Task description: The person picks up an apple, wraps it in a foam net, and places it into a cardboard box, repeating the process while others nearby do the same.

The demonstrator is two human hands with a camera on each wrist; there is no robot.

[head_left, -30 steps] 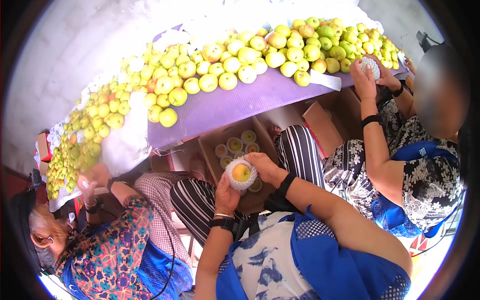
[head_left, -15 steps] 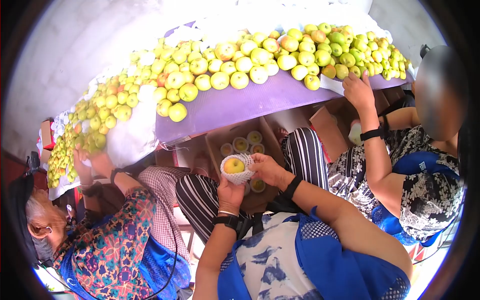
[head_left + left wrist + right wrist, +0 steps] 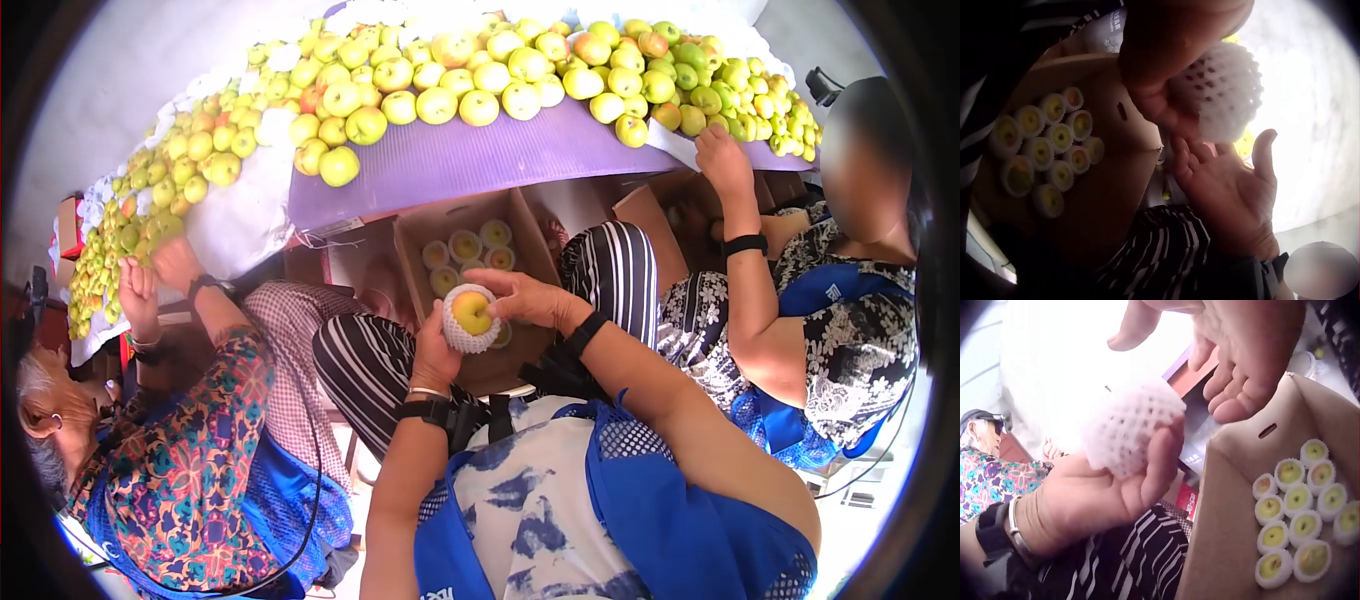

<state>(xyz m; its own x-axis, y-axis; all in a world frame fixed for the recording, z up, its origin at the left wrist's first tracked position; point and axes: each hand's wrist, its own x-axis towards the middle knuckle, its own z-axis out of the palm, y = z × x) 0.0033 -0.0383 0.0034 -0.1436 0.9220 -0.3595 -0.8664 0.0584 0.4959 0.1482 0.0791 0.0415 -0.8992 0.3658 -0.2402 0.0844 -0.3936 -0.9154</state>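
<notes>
Left hand (image 3: 437, 352) cups an apple (image 3: 472, 312) in a white foam net (image 3: 1130, 428), fingers curled under and round it, held above the open box (image 3: 415, 240). Right hand (image 3: 520, 297) hovers just beside the net, fingers loose and spread, gripping nothing. The fruit's top shows through the net mouth. Wrapped apples (image 3: 1291, 506) sit in close rows at one end of the box.

Judgement: to finish well, the right fingers should draw the net rim evenly up the fruit while the left steadies from below, no squeezing. Then seat it mouth-up, touching the last row, so the row stays tight.

Loose apples (image 3: 480, 80) are heaped on the purple mat (image 3: 480, 165).
</notes>
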